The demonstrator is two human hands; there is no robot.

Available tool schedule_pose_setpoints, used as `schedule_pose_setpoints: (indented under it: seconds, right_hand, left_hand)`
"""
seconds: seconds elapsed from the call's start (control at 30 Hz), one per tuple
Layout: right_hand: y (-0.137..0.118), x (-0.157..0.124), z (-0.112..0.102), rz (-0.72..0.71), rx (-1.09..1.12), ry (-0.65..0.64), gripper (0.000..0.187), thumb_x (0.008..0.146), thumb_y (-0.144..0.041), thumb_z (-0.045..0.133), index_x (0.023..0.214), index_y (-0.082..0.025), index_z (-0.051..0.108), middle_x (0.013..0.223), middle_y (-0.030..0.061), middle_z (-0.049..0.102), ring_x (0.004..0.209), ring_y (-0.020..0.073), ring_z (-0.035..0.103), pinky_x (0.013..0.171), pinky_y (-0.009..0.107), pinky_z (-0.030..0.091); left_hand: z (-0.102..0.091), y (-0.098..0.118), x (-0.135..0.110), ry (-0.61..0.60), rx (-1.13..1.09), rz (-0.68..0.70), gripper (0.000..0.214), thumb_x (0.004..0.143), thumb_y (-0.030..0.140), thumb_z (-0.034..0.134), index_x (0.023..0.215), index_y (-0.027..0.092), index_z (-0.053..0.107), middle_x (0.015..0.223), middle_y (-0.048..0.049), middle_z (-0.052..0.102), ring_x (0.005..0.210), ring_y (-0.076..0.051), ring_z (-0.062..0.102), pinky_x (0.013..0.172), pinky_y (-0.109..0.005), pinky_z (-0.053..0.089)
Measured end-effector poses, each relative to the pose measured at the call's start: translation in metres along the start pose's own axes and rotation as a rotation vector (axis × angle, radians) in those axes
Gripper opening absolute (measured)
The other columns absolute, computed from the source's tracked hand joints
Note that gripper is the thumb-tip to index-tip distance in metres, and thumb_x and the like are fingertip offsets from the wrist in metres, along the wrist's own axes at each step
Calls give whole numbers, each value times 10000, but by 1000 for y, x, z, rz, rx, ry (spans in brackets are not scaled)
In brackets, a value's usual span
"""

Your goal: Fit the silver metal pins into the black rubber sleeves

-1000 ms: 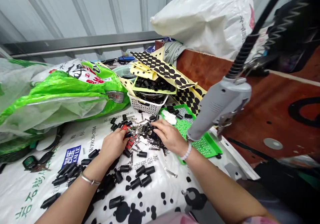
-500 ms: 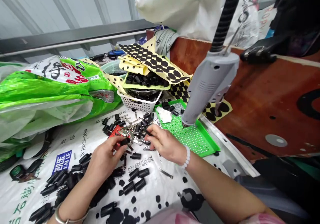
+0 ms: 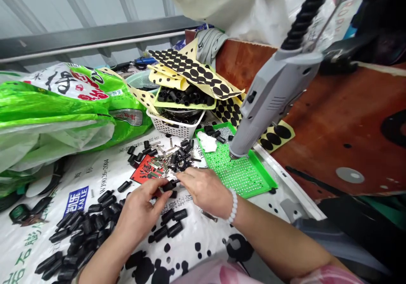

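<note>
Our left hand (image 3: 139, 218) was pinching a black rubber sleeve (image 3: 169, 185), our open right hand (image 3: 206, 192) just beside it; beside the green perforated tray (image 3: 244, 178), a slip could have scattered the loose metal clips (image 3: 161, 162).

**Ribbed metal wall, stained board**

A pale ribbed metal wall (image 3: 63, 1) fills 10 to 12 o'clock; a grey steel rail (image 3: 95, 32) crosses it; a reddish-brown wooden board (image 3: 336, 123) stands at 3 o'clock; a white sack (image 3: 228, 5) slumps at 12 o'clock.

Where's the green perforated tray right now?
In the head view, the green perforated plastic tray sits right of the person's right hand, under the grey power tool's tip.
</note>
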State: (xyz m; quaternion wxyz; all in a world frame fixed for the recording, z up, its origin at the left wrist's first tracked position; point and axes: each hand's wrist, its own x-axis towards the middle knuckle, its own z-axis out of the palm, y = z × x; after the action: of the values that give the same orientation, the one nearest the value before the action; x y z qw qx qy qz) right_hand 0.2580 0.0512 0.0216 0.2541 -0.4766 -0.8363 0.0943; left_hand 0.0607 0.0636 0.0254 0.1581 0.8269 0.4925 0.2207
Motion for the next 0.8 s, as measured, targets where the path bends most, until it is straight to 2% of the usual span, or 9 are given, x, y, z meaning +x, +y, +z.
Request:
schedule_pose_setpoints:
  seconds: [0.13, 0.27, 0.33, 0.47, 0.57, 0.7, 0.8]
  right_hand:
    - [0, -1, -1, 27, 236, 20, 291, 876, -126, 444, 1156, -136, 524, 864, 75, 667, 735, 155, 609, 668, 267, 463]
    - [2, 0, -3, 81, 445, 65, 147, 866, -157, 493, 977, -145, 589, 776, 33, 664, 658, 122, 600, 647, 238, 466]
    - [2, 1, -3, 55, 474, 93, 108, 856, -157, 516, 912, -152, 609, 774, 31, 657, 675, 119, 596, 660, 236, 468]
    - [1, 2, 1, -42, 388, 98, 122, 857, -160, 520, 858, -133, 639, 805, 67, 638, 725, 144, 588, 670, 256, 470]
    - [0, 2, 4, -19, 418, 98, 121, 857, -160, 522, 856, -132, 640, 785, 56, 620, 712, 137, 578, 659, 251, 468]
    - [-1, 4, 4, 73, 568, 134, 54, 813, -187, 603, 816, -147, 639, 734, 14, 584, 675, 115, 554, 641, 237, 461]
    - [0, 4, 3, 65, 600, 120, 51, 808, -178, 606, 806, -140, 641, 738, 18, 580, 678, 116, 551, 639, 241, 460]
  left_hand:
    - [5, -6, -6, -10, -159, -102, 263, 798, 365, 571, 995, 194, 601, 733, -9, 643, 635, -142, 608, 562, -247, 507]
    - [7, -12, -12, -17, -283, -189, 274, 792, 366, 586, 997, 183, 586, 729, -9, 631, 627, -139, 599, 542, -236, 505]
    - [6, -12, -14, -8, -227, -145, 263, 798, 349, 586, 1005, 186, 585, 714, -2, 624, 615, -134, 594, 560, -240, 502]
    - [4, -5, -14, 15, -92, 59, 224, 820, 295, 566, 1017, 191, 586, 807, -27, 648, 672, -136, 604, 648, -260, 509]
    - [4, 2, -13, 45, -77, 113, 212, 820, 281, 563, 1009, 189, 590, 853, -46, 659, 696, -142, 608, 669, -266, 513]
    - [6, 3, -16, 68, -213, 7, 200, 801, 294, 584, 968, 186, 609, 771, -22, 652, 638, -130, 595, 622, -247, 509]
    - [9, 0, -20, 54, -357, -117, 206, 781, 300, 600, 947, 181, 618, 713, -5, 635, 621, -129, 587, 606, -245, 505]
